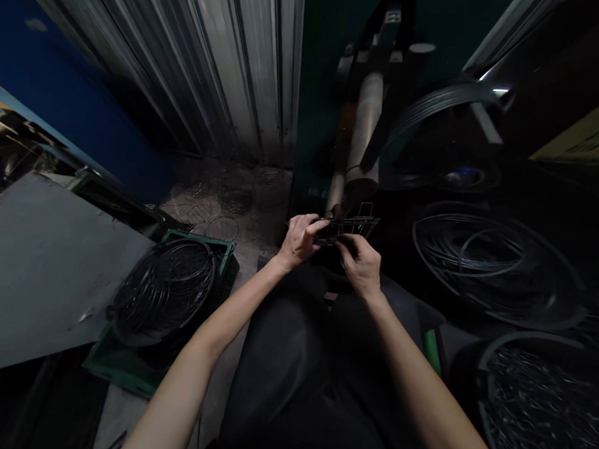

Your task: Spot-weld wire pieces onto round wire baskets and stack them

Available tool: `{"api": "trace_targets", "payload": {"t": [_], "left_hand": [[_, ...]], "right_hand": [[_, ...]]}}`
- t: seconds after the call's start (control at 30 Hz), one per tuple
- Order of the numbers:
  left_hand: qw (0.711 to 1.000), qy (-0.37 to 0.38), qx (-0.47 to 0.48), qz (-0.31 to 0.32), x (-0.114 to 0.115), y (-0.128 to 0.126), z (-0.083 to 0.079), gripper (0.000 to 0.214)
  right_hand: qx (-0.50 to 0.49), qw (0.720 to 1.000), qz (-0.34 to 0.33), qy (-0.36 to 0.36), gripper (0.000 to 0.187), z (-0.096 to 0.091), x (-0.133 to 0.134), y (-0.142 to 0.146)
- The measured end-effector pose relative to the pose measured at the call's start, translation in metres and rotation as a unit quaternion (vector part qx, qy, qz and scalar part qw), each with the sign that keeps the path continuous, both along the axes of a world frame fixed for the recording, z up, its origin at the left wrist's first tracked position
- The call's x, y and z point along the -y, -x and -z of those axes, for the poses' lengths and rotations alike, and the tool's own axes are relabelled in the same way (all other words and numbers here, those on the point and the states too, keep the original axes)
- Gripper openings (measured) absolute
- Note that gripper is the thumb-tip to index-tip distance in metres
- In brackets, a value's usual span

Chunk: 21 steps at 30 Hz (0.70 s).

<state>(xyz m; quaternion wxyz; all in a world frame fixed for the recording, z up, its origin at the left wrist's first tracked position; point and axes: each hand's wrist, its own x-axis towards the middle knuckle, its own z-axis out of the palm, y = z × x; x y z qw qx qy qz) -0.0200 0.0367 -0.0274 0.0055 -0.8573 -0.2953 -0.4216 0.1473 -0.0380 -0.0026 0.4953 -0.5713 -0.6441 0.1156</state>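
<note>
Both my hands meet in front of me, above my dark-trousered knees. My left hand [299, 239] curls its fingers over the left end of a small dark wire rack [354, 226] and grips it. My right hand [361, 264] pinches the rack's near edge from below, thumb on top. The rack is a flat grid of thin black wires held about level, its right end sticking out past both hands. A short upright wire loop rises from its far side.
A green crate [127, 369] at lower left holds a stack of black wire rings [164, 288]. Large coils of dark wire [489, 264] lie at right, above a round tub of small metal pieces [543, 403]. A grey board [42, 268] lies at left. Corrugated metal wall [211, 64] behind.
</note>
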Motion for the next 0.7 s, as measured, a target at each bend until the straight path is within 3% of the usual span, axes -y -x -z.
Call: {"api": "trace_targets", "payload": {"t": [0.3,0.37,0.47,0.63,0.7], "left_hand": [[0.999,0.006,0.032,-0.007,-0.003,-0.004,0.002,0.055],[0.999,0.010,0.042,0.002,-0.002,-0.003,0.000,0.060],[0.998,0.017,0.055,0.013,0.004,0.001,0.000,0.071],[0.982,0.115,0.115,-0.095,0.012,0.017,0.022,0.113],[0.974,0.154,0.132,-0.104,0.009,0.024,0.032,0.108]], "right_hand": [[-0.015,1.000,0.003,-0.013,0.022,0.001,0.004,0.003],[-0.010,0.999,0.030,-0.024,0.025,0.000,0.010,-0.002],[-0.011,0.993,0.116,-0.038,0.028,-0.006,0.015,-0.018],[-0.019,0.986,0.168,-0.018,0.030,-0.030,0.019,-0.061],[-0.002,0.982,0.188,-0.002,0.031,-0.033,0.035,-0.087]]}}
